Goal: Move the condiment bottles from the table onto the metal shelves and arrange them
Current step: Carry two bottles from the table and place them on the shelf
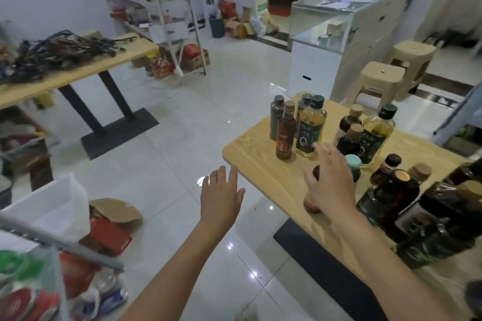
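A wooden table [260, 164] holds the condiment bottles [349, 122], well apart from the metal shelves [135, 0] across the room. Two green-capped bottles [311, 130] carry pale golden oil; the near cluster [391, 198] holds dark sauce. Your right hand [331, 185], fingers spread and not yet closed, reaches round a small red-capped bottle [313, 204] of reddish sauce near the table's edge. Your left hand [221, 195] hovers relaxed over the floor. Wrap the bottle's body, then lift straight up, clear of its neighbours.
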Action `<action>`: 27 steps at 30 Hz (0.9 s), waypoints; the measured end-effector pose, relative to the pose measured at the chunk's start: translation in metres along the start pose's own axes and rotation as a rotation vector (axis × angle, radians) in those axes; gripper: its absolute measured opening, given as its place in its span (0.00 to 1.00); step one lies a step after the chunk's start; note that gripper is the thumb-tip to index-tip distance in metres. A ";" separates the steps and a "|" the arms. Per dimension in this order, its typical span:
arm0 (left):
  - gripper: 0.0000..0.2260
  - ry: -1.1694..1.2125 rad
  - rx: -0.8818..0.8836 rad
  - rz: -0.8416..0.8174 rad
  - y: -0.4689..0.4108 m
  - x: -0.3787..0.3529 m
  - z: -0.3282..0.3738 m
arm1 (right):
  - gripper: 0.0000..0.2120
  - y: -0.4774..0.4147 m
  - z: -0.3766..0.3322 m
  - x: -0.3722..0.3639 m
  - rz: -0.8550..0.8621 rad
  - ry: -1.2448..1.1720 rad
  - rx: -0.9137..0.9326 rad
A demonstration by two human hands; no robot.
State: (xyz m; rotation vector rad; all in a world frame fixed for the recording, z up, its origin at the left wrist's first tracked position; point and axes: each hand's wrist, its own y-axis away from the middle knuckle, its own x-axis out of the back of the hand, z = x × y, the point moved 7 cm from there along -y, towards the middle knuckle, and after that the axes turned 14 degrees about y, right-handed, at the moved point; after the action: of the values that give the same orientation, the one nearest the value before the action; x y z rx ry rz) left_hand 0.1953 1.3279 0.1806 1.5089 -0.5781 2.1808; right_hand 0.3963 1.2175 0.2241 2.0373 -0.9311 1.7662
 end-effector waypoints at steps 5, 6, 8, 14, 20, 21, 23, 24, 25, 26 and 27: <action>0.26 0.066 -0.104 -0.036 -0.065 -0.008 -0.002 | 0.27 -0.048 0.011 0.003 0.024 -0.010 -0.182; 0.26 0.073 -0.127 -0.048 -0.081 -0.010 0.000 | 0.27 -0.055 0.012 0.001 0.021 -0.008 -0.205; 0.26 0.088 -0.176 -0.042 -0.114 -0.014 0.006 | 0.27 -0.068 0.014 -0.006 0.010 -0.012 -0.237; 0.27 0.082 -0.252 -0.033 -0.221 -0.024 0.024 | 0.32 -0.125 0.009 -0.030 -0.050 -0.067 -0.277; 0.30 0.203 -0.230 -0.124 -0.304 -0.042 0.017 | 0.36 -0.188 -0.019 -0.074 -0.228 -0.307 -0.308; 0.31 0.246 -0.224 -0.159 -0.310 -0.047 0.017 | 0.36 -0.193 -0.022 -0.084 -0.262 -0.342 -0.327; 0.34 0.335 -0.207 -0.249 -0.323 -0.063 0.017 | 0.36 -0.201 -0.026 -0.108 -0.308 -0.396 -0.386; 0.35 0.378 -0.205 -0.291 -0.329 -0.071 0.018 | 0.36 -0.203 -0.028 -0.117 -0.327 -0.415 -0.418; 0.36 0.423 -0.202 -0.333 -0.335 -0.079 0.019 | 0.36 -0.204 -0.029 -0.125 -0.342 -0.423 -0.443; 0.37 0.471 -0.202 -0.367 -0.343 -0.086 0.022 | 0.36 -0.206 -0.030 -0.131 -0.349 -0.425 -0.467; 0.38 0.518 -0.200 -0.397 -0.351 -0.093 0.025 | 0.36 -0.208 -0.030 -0.136 -0.351 -0.427 -0.491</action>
State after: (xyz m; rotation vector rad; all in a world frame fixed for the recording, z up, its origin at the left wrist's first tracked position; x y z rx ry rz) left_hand 0.4398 1.5930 0.1351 0.8183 -0.2796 2.0106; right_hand 0.4991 1.4293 0.1398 2.1009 -0.9288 0.8364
